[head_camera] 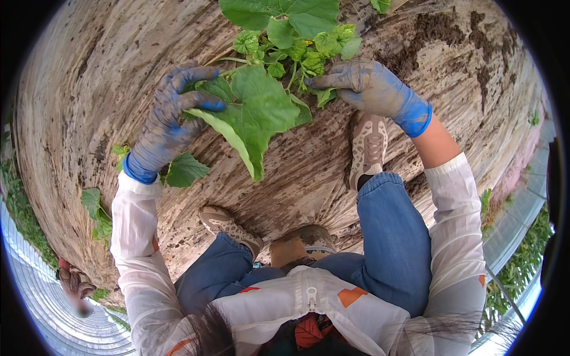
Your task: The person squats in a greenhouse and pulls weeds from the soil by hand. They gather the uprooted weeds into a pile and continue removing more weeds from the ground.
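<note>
My left hand (173, 113), in a dirt-covered blue glove, grips a large green leaf (260, 109) by its left side. Its thumb lies on top of the leaf, whose near edge folds over. The leaf belongs to a low vine plant (294, 49) with crinkled young leaves and a small yellow flower bud (308, 42). At the plant's right side is my right hand (363, 84), gloved the same way. Its fingertips touch a thin shoot (305, 82) among the small leaves; whether they pinch it is unclear. A lower leaf (327, 95) shows under that hand.
Soil-stained plastic sheeting (276, 164) covers the ground. Smaller vine leaves (186, 170) stick out near my left forearm. My shoes (369, 147) stand on either side of a low, muddy seat (307, 244). Another person (75, 285) is far off at lower left.
</note>
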The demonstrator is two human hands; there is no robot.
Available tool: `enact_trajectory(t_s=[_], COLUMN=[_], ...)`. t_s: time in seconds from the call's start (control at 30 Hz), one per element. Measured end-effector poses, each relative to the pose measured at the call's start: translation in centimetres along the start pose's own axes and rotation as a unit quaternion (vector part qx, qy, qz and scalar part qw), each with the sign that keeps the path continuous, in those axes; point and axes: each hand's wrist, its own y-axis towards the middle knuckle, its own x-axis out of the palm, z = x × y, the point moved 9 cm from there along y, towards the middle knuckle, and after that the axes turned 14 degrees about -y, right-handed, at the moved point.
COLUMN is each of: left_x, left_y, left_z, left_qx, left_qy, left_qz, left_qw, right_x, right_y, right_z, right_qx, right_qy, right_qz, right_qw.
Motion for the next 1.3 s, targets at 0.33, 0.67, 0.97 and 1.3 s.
enact_trajectory(t_s=[0.33,0.67,0.97,1.3], left_x=[4.7,8.0,10.7,3.4], left_y=[-0.2,-0.5,-0.1,-4.8], left_z=[3.6,1.6,3.9,2.8], left_qx=[0.062,0.044,0.044,0.068], left_qy=[0.235,0.224,0.202,0.096], left_qz=[-0.093,-0.089,-0.114,0.126], left_qw=[0.966,0.970,0.972,0.985], right_x=[-1.2,2.8,-1.1,-4.1], right_y=[0.6,3.6,14.3,7.5], right_z=[4.2,16.6,7.0,14.4], right_qx=[0.167,0.424,0.131,0.354], right_qy=[0.116,0.044,0.302,-0.068], right_qz=[0.034,0.078,-0.001,0.004], right_qw=[0.979,0.901,0.944,0.933])
